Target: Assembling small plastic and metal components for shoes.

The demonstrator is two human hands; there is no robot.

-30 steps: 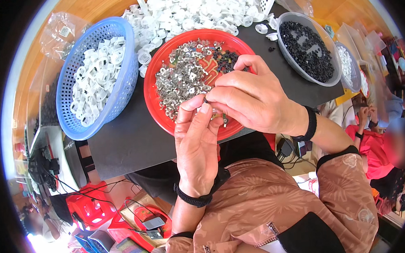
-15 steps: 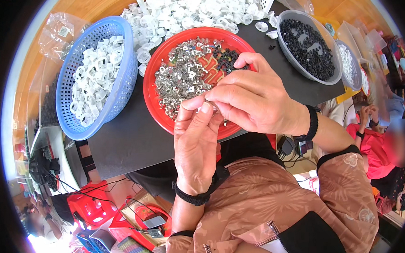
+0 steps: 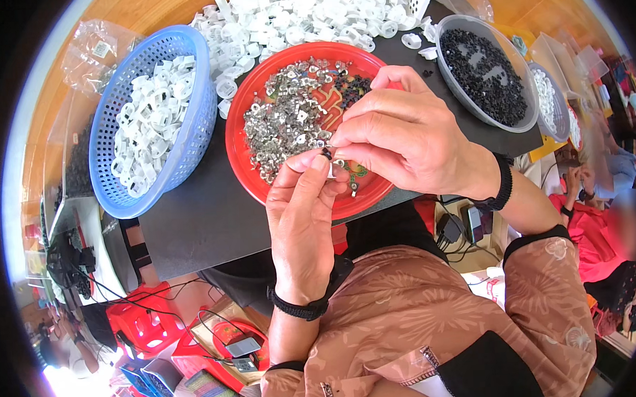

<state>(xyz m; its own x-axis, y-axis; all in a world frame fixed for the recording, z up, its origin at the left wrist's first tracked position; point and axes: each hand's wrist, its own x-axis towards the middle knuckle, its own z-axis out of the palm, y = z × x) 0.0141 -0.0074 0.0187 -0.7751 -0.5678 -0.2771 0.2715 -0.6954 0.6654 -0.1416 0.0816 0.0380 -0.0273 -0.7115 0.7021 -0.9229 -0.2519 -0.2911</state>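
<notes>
"What's laid out?"

"A dark table [image 3: 192, 236], with a red tray [image 3: 234, 142] on it heaped with metal pieces [image 3: 283, 122]. Left of the tray stands a blue basket [image 3: 204, 118] of white parts [image 3: 151, 113]."

"And the hands?"

"Both meet over the tray's near side. The left hand [image 3: 302, 231] pinches a small black piece [image 3: 327, 153] between thumb and forefinger. The right hand [image 3: 415, 137] brings its thumb and forefinger up to it; whether they grip it, I can't tell."

"Which step is that?"

"Close fingertip work on that one piece, I'd judge. The next move calls for a steady left pinch and small right-hand adjustments."

"Which way does it point?"

"Can't tell. It sits above the tray's near part, mostly covered by fingertips, so its long axis is hidden."
</notes>
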